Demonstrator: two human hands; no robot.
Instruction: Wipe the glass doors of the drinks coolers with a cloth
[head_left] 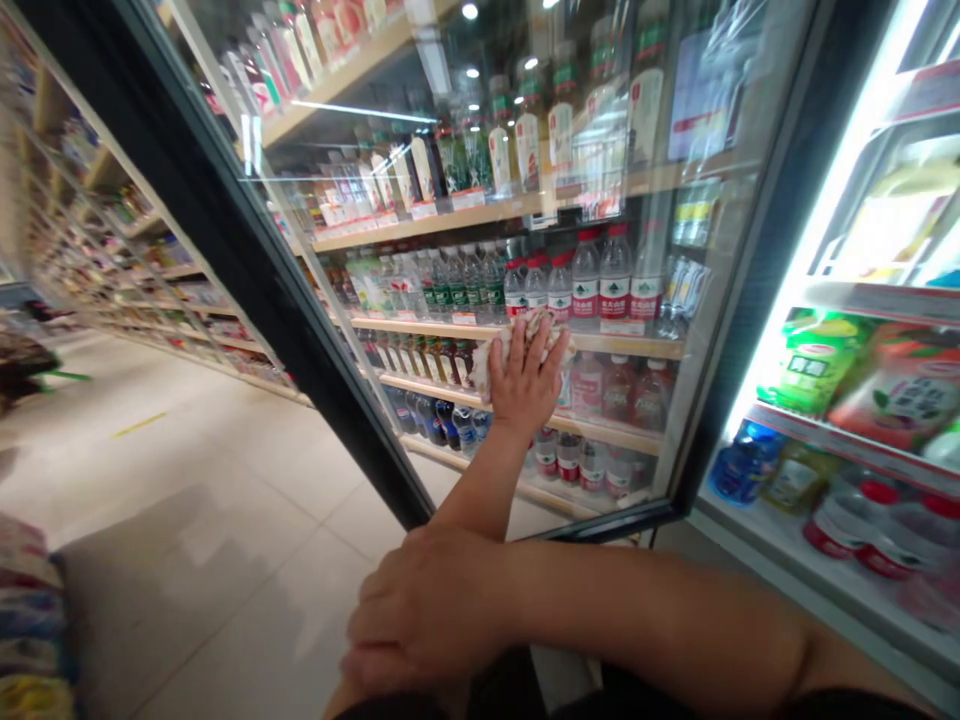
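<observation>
My left hand (525,375) lies with fingers a little spread over a crumpled, pale patterned cloth (484,372), holding it against the glass door (465,280). The cloth shows above the fingertips and at both sides of the hand. Nearer to me, my right hand (427,605) is wrapped over my left forearm, its fingers curled round the far side. My right forearm crosses the lower part of the view. A dark frame (300,330) borders the door, which stands swung out from the fridge.
Through the glass, shelves of bottles (600,275) are visible, partly under reflections. At right, the lit fridge holds a green bag (814,360) and red-capped bottles (847,515). Store shelving (157,270) runs along the left, beyond the tiled floor (247,540). Blurred packages (30,610) are stacked at lower left.
</observation>
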